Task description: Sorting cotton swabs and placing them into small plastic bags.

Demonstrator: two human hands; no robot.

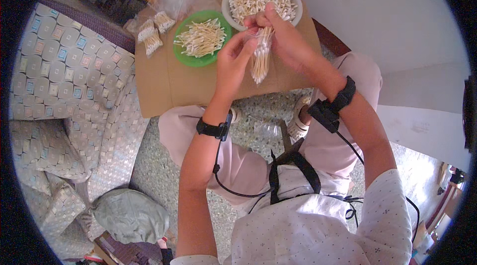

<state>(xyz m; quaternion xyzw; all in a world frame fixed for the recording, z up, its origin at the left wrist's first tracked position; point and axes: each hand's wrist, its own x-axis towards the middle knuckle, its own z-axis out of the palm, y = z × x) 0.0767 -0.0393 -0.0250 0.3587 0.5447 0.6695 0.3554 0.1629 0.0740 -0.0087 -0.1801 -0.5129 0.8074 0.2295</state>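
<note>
Dotted white shirt (308, 230) nearest. Beyond, clear bag of cotton swabs (261, 64) between hands, long axis near-far; left hand (235, 54) pinched on its far left edge; right hand (279, 25) at far end, grip hidden, cannot tell. Green bowl (191, 60) left, white bowl (226, 9) farthest.

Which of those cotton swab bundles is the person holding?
The bundle in clear plastic between the left hand and right hand; the other bundles lie on the cardboard, left of the green bowl, with neither hand touching them.
</note>
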